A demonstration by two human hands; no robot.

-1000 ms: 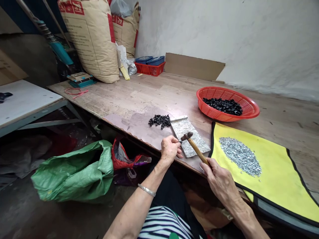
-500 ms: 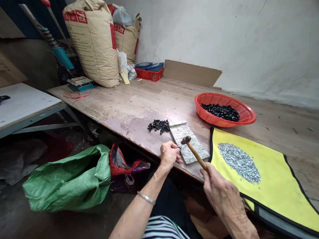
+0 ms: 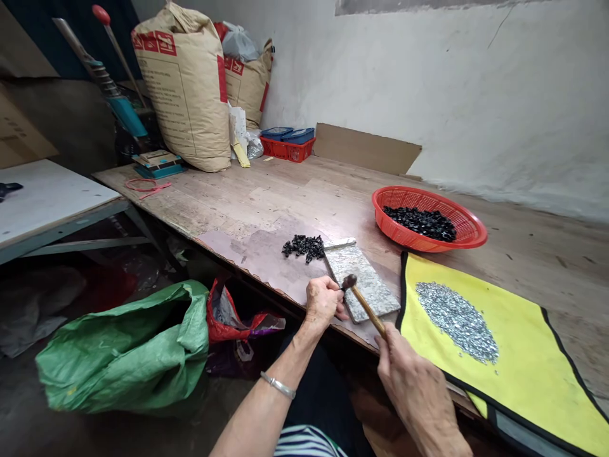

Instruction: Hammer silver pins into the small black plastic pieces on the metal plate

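Note:
My right hand (image 3: 412, 381) is wrapped round the wooden handle of a small hammer (image 3: 367, 310). The hammer head is at the left edge of a speckled stone slab (image 3: 368, 279), close to my left fingertips. My left hand (image 3: 323, 301) pinches a small black piece (image 3: 342, 287) at that edge, partly hidden by the fingers and hammer head. A pile of black pieces (image 3: 304, 247) lies just left of the slab's far end. To the right, small silvery pieces (image 3: 457, 320) are heaped on a yellow cloth (image 3: 528, 355) with black edging.
A red basket (image 3: 476, 231) of black pieces stands behind the cloth. Beyond are a cardboard strip (image 3: 366, 149), a red crate (image 3: 288, 150) and large paper sacks (image 3: 185, 89). Below the table's front edge, a green sack (image 3: 124, 349) and a red bag (image 3: 221, 324) lie at the left.
The hammer head has come down and left onto the black piece at my left fingertips, and my right hand has moved slightly left. The view has tilted up a little.

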